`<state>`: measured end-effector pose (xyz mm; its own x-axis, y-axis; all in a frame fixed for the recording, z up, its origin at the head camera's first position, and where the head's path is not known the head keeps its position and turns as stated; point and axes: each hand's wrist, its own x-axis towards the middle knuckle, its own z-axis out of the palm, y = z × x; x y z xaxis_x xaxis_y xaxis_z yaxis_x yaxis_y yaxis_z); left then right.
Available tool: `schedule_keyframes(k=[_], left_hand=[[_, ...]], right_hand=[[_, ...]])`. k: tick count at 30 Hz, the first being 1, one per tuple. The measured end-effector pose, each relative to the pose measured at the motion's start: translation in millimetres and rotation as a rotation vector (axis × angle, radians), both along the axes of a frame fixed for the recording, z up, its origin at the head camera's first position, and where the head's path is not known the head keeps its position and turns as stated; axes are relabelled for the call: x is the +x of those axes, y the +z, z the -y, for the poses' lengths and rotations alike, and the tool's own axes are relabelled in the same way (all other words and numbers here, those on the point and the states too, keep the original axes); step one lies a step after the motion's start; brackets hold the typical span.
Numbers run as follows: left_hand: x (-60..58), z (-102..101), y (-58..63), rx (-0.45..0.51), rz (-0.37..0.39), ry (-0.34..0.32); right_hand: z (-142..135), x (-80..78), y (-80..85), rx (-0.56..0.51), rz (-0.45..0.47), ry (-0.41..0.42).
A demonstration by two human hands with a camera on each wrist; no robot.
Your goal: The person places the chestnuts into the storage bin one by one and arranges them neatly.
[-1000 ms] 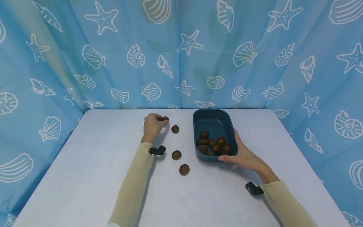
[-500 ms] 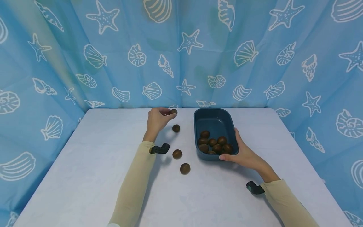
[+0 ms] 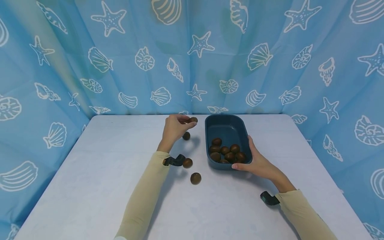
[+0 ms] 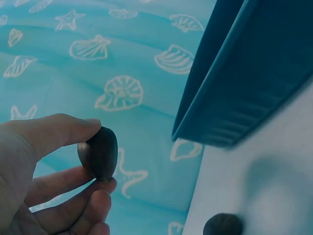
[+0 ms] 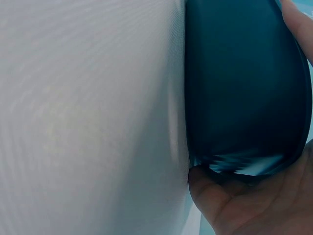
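Between thumb and fingertips, my left hand [image 3: 175, 129] pinches a brown chestnut [image 3: 193, 119], raised above the far part of the table, left of the box. The left wrist view shows that same chestnut [image 4: 99, 154] up close, apart from the box wall [image 4: 259, 83]. A dark blue rectangular box [image 3: 225, 129] stands on the table, with several chestnuts [image 3: 230, 157] gathered at its near end. My right hand [image 3: 260, 163] grips the box's near right corner, thumb on the front side and fingers along the right side. In the right wrist view the fingers [image 5: 210, 193] touch the box wall.
Three loose chestnuts lie on the white tabletop [image 3: 99, 173] left of the box: a far one [image 3: 186, 135], a middle one [image 3: 188, 163] partly beside the left wrist camera [image 3: 176, 160], and a near one [image 3: 196, 178]. A blue seashell curtain [image 3: 192, 66] hangs behind the table.
My left hand has lifted its chestnut and carried it rightward, closer to the box. The right hand and the box have stayed in place.
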<state>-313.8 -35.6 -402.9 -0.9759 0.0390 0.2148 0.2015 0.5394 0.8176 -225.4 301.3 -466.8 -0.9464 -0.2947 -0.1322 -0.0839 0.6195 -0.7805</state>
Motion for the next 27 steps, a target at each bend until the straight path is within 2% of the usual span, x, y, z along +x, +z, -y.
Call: schedule_keyframes(k=[8, 21, 27], left_hand=[[5.8, -14.0, 0.2, -0.029, -0.019, -0.042], [16.4, -33.8, 0.3, -0.067, 0.007, -0.084], [16.7, -49.4, -2.3, -0.086, 0.019, -0.143]], right_hand=[[0.1, 0.6, 1.2, -0.007, 0.004, -0.002], [1.2, -3.7, -2.3, -0.025, -0.008, 0.011], [-0.9, -0.7, -1.3, -0.008, 0.008, 0.005]])
